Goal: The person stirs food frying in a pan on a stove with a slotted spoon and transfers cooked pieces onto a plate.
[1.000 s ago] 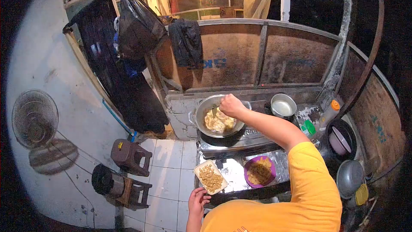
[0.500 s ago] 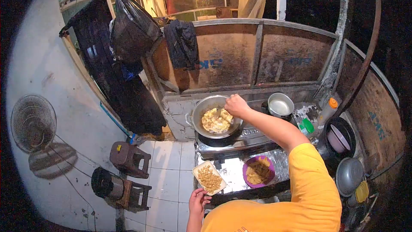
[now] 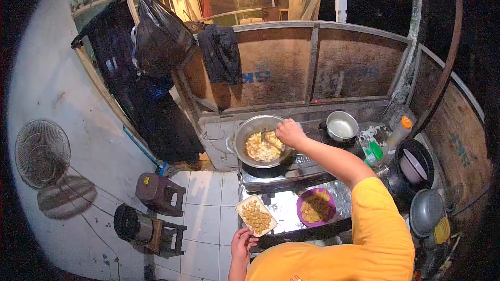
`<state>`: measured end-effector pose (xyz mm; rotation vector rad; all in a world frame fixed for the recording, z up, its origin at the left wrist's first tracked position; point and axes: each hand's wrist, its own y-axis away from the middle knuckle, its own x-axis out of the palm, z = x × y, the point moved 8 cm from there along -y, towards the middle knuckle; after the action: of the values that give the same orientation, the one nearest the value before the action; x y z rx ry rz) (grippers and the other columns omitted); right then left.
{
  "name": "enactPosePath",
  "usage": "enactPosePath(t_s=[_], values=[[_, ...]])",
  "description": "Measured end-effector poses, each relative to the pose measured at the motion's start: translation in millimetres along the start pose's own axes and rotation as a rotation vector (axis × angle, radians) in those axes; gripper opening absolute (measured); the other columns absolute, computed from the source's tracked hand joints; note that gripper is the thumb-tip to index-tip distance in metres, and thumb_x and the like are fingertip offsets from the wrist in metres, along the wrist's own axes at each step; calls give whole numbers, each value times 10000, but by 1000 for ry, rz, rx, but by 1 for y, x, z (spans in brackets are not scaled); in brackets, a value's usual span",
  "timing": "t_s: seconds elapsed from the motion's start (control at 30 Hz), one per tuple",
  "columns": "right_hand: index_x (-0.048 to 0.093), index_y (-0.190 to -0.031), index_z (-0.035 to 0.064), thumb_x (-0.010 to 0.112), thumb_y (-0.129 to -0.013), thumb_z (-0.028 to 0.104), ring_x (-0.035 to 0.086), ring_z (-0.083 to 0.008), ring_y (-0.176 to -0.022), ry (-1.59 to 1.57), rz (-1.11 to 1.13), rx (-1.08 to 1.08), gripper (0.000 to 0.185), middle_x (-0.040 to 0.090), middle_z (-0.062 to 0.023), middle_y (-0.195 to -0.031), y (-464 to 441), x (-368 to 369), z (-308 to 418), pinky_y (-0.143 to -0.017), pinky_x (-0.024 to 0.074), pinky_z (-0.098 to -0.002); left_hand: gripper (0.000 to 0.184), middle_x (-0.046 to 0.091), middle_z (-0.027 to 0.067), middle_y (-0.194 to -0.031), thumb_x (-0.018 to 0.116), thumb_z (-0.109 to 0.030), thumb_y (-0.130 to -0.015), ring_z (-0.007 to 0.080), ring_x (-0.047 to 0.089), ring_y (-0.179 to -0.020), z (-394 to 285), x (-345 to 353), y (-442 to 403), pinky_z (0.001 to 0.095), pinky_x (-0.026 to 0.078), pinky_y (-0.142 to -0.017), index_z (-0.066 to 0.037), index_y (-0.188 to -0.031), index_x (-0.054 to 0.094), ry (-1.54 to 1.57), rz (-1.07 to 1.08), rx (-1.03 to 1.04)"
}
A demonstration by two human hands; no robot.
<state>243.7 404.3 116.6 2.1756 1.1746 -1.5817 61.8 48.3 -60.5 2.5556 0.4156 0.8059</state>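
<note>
My right hand point(image 3: 290, 132) is closed over the right side of a metal wok point(image 3: 239, 150) on the stove. It grips a dark-headed cooking utensil point(image 3: 263, 135), whose handle is mostly hidden in my fist. The utensil's end rests among pale yellow, whitish food point(image 3: 264, 149) in the wok. Low in the view, my left hand point(image 3: 241, 245) pinches the lower edge of a white rectangular tray point(image 3: 240, 208). Small light-brown chunks point(image 3: 255, 215) lie on that tray. To its right sits a purple bowl point(image 3: 300, 211) with yellowish food and something brown on top.
A metal pot point(image 3: 341, 126) stands on the stove's right burner. Beyond it are a green item point(image 3: 373, 152) and an orange-capped bottle point(image 3: 400, 132). Dark basins and a grey lid point(image 3: 426, 212) line the right side. Two stools point(image 3: 159, 192) stand on the tiled floor at left; a wooden partition point(image 3: 271, 73) rises behind.
My right hand has shifted slightly right and down with the utensil in the wok. My left hand still holds the tray in nearly the same place. The view has moved a little.
</note>
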Motion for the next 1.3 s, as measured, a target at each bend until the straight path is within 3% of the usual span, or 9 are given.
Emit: enactPosePath(t_s=[0.27,0.37,0.4,0.6,0.83,0.9,1.1,1.3], values=[[682,-770,85,512,-797,226,568,-257,-814,52,-13,-109,223,598,-101,-845,13,9,17,-675,433,-382,285,619,137,-939,540,-110,-886,222,637,-691,1,3,-1,277,535,-559,-4,-1135,452,10,-6,3],[681,-775,72,517,-788,236,559,-267,-812,-5,-131,-68,232,586,-111,-857,21,7,25,-672,430,-385,283,615,135,-944,533,-112,-889,221,634,-699,3,3,-3,273,530,-562,-6,-1137,447,0,1,-8],[659,-773,63,545,-736,188,557,-243,-808,83,-123,-38,173,580,-70,-817,23,16,27,-676,445,-353,283,615,135,-944,533,-112,-889,221,634,-699,3,4,-3,273,530,-562,-6,-1137,447,0,3,-6],[680,-782,64,579,-727,208,562,-248,-820,-12,-161,-44,185,595,-91,-849,33,10,18,-641,447,-364,273,610,133,-957,512,-117,-898,226,633,-704,0,2,1,275,524,-556,-10,-1139,439,-23,-7,4],[682,-797,75,569,-736,197,563,-236,-820,43,-98,-121,177,602,-67,-850,37,12,29,-656,444,-345,258,608,121,-963,519,-124,-900,224,635,-704,4,7,0,273,523,-554,-21,-1128,458,5,19,3],[682,-822,76,558,-743,197,562,-230,-830,58,-121,-21,191,602,-63,-862,37,14,20,-672,440,-331,259,608,120,-963,523,-128,-899,223,636,-705,1,7,1,274,523,-554,-19,-1125,460,-6,19,1],[649,-757,69,543,-742,192,570,-245,-823,-29,-118,-88,163,600,-71,-854,58,-17,-7,-702,465,-383,286,610,116,-971,543,-144,-890,220,637,-710,4,-1,4,283,520,-567,-22,-1136,461,-25,-14,6],[656,-774,85,566,-718,166,612,-244,-793,-64,-40,80,133,628,-72,-838,70,-5,-47,-690,489,-380,284,611,114,-964,541,-140,-888,215,635,-707,-2,0,8,269,526,-583,-21,-1134,464,-16,2,16]])
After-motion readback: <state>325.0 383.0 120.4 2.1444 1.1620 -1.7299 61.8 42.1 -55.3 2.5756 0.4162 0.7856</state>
